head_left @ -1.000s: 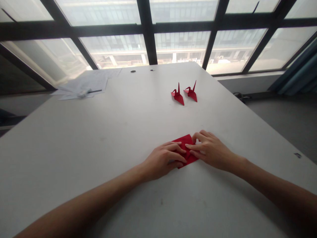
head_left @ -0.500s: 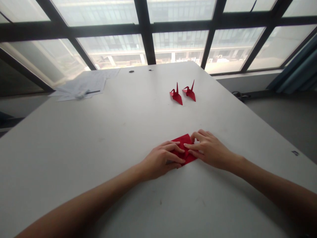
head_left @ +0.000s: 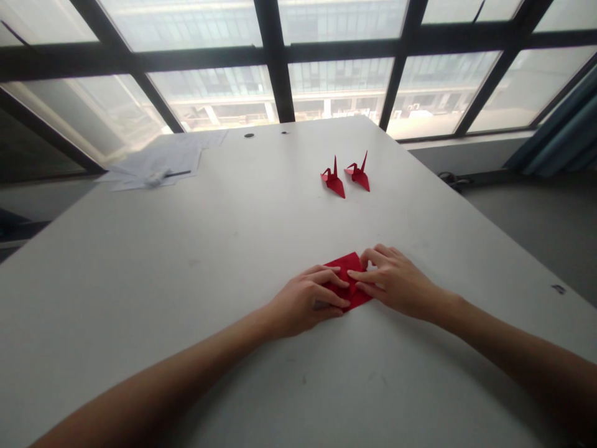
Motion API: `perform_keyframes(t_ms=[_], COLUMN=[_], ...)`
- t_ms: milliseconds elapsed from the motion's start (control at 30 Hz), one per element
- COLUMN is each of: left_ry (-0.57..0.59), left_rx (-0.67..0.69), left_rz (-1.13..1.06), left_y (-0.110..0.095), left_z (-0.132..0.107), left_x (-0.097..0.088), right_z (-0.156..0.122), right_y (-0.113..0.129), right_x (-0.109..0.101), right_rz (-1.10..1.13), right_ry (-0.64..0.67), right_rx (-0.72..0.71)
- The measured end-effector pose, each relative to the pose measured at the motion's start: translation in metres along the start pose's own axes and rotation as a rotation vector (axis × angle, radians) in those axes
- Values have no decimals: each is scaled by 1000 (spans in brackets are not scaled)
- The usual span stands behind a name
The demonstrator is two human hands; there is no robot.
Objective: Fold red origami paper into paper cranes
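A folded piece of red origami paper (head_left: 347, 260) lies on the white table in front of me. From the left, my left hand (head_left: 308, 298) rests over it, its fingers spread and pressing the paper down. My right hand (head_left: 396, 280) is at the paper's right side, thumb and index finger close together on it and the other fingers bent at its edge. Both hands cover much of the paper, so its folds are partly hidden. Farther back stand two finished red paper cranes, a left crane (head_left: 334, 182) and a right crane (head_left: 359, 176).
Loose white sheets (head_left: 163, 155) lie at the table's far left, with a dark pen (head_left: 178, 173) and a small whitish object on them. A round cable hole (head_left: 249, 135) is near the back edge. Windows rise behind the table (head_left: 209, 230); a blue curtain (head_left: 553, 140) hangs at right.
Almost nothing differs. The whole view has shifted very slightly; both hands keep their places on the red paper.
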State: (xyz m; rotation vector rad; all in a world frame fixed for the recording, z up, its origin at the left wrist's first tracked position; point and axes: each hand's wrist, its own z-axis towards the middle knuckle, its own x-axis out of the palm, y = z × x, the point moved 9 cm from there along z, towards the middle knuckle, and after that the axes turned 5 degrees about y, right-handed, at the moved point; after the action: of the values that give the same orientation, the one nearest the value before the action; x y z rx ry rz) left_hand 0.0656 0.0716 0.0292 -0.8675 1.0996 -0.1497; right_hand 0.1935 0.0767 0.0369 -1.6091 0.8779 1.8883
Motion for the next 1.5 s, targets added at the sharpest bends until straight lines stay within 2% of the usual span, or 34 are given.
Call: perform_keyframes(t_ms=[233, 400, 767, 967, 1233, 1500], left_ry=[25, 25, 37, 74, 201, 210], left_rx=[5, -46, 84, 188, 211, 211], left_rz=[2, 21, 167, 216, 293, 370], left_y=[-3, -5, -10, -22, -21, -27], left_z=[0, 1, -3, -4, -11, -10], left_x=[-1, -4, 3, 3, 5, 3], right_z=[0, 0, 0, 0, 1, 1], right_y=[1, 0, 1, 1, 2, 1], right_x=[-1, 0, -3, -2, -2, -3], right_rz=[-9, -7, -2, 5, -2, 26], right_ry=[-13, -24, -19, -19, -9, -38], right_rx=[-7, -8, 6, 3, -8, -33])
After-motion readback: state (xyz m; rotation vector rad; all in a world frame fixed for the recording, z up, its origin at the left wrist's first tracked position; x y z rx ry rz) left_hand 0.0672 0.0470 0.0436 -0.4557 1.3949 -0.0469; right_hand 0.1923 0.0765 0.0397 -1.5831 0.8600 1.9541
